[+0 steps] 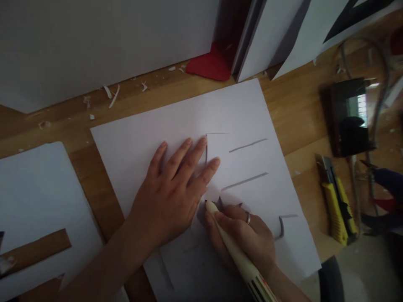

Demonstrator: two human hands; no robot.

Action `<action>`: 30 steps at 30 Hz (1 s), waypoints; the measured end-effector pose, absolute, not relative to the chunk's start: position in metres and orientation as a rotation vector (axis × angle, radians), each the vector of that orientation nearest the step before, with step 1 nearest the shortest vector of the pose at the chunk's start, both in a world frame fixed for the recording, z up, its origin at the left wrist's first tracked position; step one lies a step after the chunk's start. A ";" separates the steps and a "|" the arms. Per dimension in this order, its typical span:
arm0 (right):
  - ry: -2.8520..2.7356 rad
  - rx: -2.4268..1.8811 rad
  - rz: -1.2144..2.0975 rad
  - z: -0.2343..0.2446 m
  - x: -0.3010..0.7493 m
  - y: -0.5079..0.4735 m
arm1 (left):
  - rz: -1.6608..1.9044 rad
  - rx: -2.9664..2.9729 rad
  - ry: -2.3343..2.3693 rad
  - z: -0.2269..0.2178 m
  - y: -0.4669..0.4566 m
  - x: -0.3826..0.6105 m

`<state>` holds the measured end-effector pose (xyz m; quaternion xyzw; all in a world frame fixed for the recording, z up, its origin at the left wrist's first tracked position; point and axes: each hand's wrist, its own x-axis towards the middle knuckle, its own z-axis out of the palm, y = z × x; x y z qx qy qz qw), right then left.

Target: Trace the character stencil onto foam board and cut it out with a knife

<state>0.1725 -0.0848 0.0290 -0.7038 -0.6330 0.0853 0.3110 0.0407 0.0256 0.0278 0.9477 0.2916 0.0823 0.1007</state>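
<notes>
My left hand [171, 191] lies flat with its fingers spread on a white sheet [189, 121] that covers the middle of the wooden table. My right hand [242, 235], with a ring on one finger, is closed round a cream pen-shaped tool [234, 247]. The tool's dark tip touches the sheet just below my left thumb. Several grey cut lines run across the sheet to the right of my hands.
A yellow utility knife [335, 201] lies on the table [296, 109] at the right, near a dark box [349, 117] and pliers [384, 193]. A second white sheet [34, 197] lies at the left. White boards and a red piece [209, 65] stand along the back. Paper scraps dot the table.
</notes>
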 end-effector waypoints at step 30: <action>-1.552 -1.962 0.178 0.038 0.168 -0.092 | 0.324 2.792 0.852 0.024 0.025 0.039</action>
